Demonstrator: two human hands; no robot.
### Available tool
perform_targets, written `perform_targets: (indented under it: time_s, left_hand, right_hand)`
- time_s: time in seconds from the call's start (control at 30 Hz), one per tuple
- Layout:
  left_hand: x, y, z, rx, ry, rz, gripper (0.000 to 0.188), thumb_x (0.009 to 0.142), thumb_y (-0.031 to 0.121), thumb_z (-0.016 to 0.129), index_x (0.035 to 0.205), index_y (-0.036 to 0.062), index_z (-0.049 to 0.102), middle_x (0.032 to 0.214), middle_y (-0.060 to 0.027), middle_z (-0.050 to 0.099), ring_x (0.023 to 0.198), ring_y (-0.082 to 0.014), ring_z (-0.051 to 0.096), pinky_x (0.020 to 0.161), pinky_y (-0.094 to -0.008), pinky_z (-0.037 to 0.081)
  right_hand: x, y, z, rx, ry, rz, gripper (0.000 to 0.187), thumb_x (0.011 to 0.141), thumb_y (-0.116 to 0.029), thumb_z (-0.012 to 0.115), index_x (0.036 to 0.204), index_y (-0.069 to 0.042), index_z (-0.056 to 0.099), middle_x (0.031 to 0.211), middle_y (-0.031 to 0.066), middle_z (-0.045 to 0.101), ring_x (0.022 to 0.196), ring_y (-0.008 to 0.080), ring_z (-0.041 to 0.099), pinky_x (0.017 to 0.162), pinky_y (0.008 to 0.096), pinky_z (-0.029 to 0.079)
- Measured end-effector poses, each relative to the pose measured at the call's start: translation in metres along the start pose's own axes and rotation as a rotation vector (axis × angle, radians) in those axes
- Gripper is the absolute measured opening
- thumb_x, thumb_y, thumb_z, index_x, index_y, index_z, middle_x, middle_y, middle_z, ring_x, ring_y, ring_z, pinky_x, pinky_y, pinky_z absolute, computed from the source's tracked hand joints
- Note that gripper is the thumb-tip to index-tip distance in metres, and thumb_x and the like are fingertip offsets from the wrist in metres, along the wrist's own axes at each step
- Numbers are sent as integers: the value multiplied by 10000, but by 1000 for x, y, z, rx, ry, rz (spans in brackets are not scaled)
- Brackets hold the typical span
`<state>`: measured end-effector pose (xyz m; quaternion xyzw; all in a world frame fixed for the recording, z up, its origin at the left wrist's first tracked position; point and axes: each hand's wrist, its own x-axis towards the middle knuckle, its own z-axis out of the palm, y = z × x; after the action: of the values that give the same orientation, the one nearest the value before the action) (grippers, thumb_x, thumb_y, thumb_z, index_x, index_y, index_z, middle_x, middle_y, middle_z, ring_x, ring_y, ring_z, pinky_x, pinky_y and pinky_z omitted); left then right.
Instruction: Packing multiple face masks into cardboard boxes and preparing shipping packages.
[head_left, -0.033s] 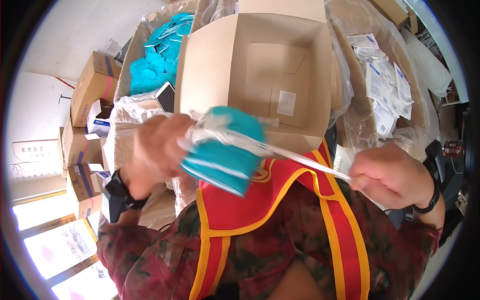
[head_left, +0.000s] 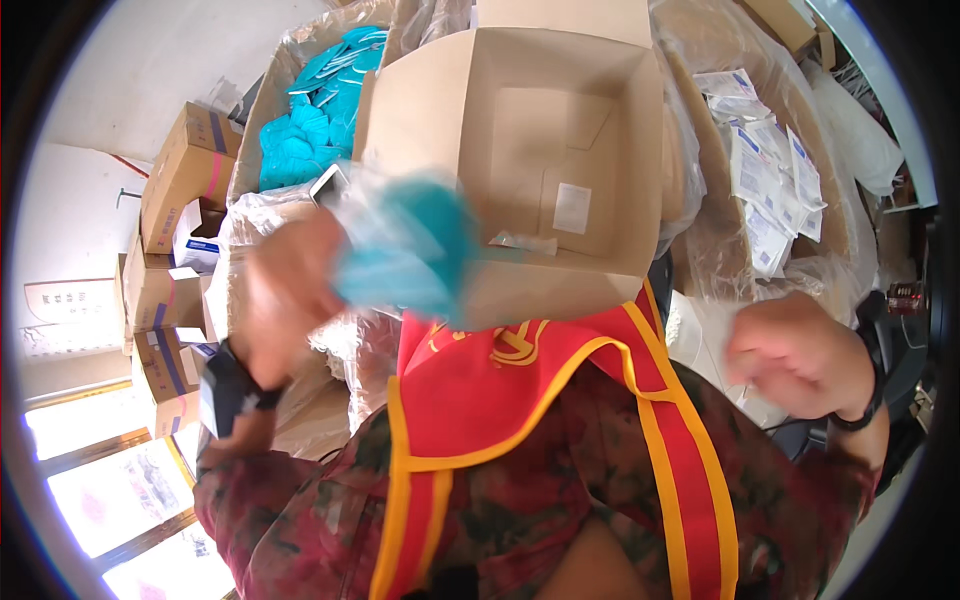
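My left hand [head_left: 290, 270] is closed round the near side of a bundle of teal face masks [head_left: 415, 245], smeared by motion. Whitish, blurred straps trail over its top. The bundle hangs in front of the left wall of an open cardboard box [head_left: 560, 120]. Off to the right, my right hand [head_left: 795, 355] is curled into a fist, apart from the bundle. No strap shows stretched from it, and whatever its fingers may hold is hidden. A white label [head_left: 572, 208] and a small clear packet [head_left: 522, 243] are inside the box.
At the back left, a plastic-lined carton holds a heap of teal masks [head_left: 310, 130]. Another lined carton on the right holds white packets [head_left: 765, 170]. A phone-like device [head_left: 328, 183] lies beside the left carton. Stacked brown cartons [head_left: 185, 190] stand at the far left.
The bundle has moved left and up with my left hand. The white strap stretched between it and my right hand is no longer seen; my right hand has shifted slightly right.
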<state>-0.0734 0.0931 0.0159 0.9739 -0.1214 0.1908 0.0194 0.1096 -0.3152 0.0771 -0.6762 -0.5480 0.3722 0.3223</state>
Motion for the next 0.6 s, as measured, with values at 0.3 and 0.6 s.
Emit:
perform_targets:
  time_s: [0.3, 0.6]
  left_hand:
    - [8, -40, 12, -945, 867, -576, 340, 959, 81, 572, 1284, -10, 531, 1228, -128, 612, 1066, -211, 616, 939, -389, 502]
    - [76, 13, 5, -2096, 812, -69, 263, 938, 202, 529, 1069, -26, 533, 877, -102, 485, 502, -131, 520, 539, -243, 482]
  right_hand:
    - [15, 44, 30, 946, 462, 8, 350, 979, -332, 520, 807, -28, 511, 606, 13, 444, 419, 45, 330, 372, 210, 237]
    - [101, 51, 29, 1029, 364, -336, 334, 1009, -275, 466, 803, -22, 541, 678, 46, 511, 475, 41, 394, 416, 181, 286]
